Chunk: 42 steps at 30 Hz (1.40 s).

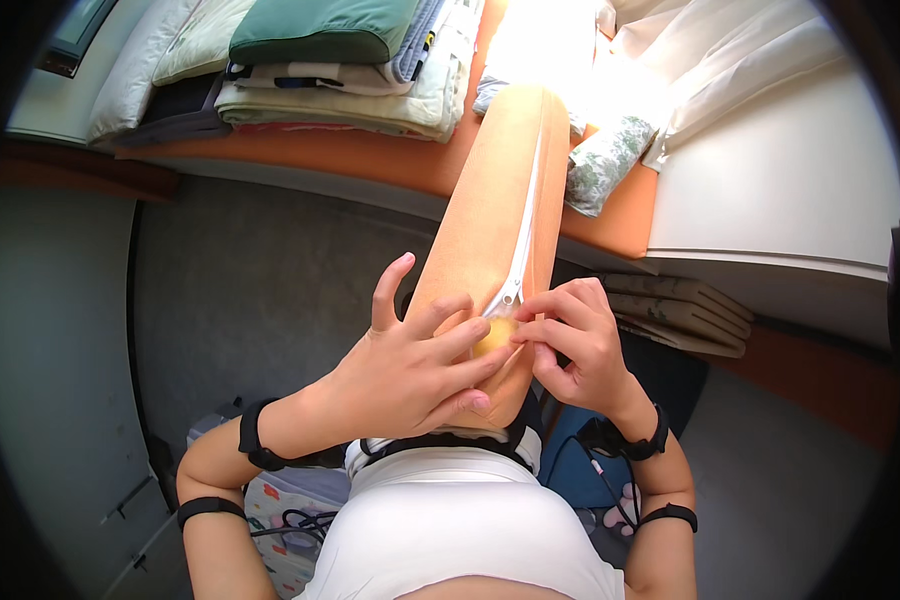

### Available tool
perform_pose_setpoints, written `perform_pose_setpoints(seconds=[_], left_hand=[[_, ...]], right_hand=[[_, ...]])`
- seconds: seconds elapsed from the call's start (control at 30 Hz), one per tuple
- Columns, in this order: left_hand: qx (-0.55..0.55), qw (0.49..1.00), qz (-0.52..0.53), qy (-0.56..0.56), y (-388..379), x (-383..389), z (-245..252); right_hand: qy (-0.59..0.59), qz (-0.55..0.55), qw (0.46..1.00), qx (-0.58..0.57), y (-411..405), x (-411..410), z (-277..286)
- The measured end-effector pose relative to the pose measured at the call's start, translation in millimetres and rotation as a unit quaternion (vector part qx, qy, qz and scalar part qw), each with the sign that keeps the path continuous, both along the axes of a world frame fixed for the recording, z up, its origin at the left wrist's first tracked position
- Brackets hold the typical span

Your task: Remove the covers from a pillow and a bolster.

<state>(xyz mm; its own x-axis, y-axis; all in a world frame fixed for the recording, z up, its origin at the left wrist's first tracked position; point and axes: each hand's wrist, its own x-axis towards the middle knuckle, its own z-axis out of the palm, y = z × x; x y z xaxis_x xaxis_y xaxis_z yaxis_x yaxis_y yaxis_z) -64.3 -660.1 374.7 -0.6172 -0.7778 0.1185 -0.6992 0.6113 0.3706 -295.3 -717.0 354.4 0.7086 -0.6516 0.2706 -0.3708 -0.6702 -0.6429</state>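
An orange fabric cushion (487,187), long and flat-sided, reaches from my lap to the bench. A white zipper (529,202) runs along it, with its slider (510,292) near my hands. Below the slider the cover gapes, and yellow foam (491,339) shows through. My left hand (427,356) lies over the near end with fingers spread, its fingertips at the left side of the gap. On the gap's right side, the bent fingers of my right hand (577,345) pinch the cover's edge just below the slider. Its exact grip is partly hidden.
The cushion's far end meets an orange-padded bench (420,161). Folded bedding (345,97) and a green pillow (322,30) are stacked there, beside a patterned pillow (607,165). A white cabinet top (780,172) stands right, with folded boards (682,307) below. Cables (304,523) hang near both arms.
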Motion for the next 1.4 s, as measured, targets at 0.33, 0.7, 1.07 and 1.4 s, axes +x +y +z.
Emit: perform_pose_setpoints(seconds=[0.33,0.7,1.07,1.4], left_hand=[[-0.072,0.997,-0.017,-0.036,0,-11,-3],[-0.025,0.999,-0.022,-0.005,-2,-12,0],[-0.008,0.997,0.078,0.009,1,-28,-3],[-0.056,0.983,0.162,0.071,-4,-33,-11]], right_hand=[[0.044,-0.129,0.989,0.065,-17,23,10],[0.002,-0.112,0.993,0.041,-36,16,-6],[-0.004,-0.199,0.98,-0.013,-11,22,-7],[-0.016,-0.236,0.971,-0.032,5,28,-7]])
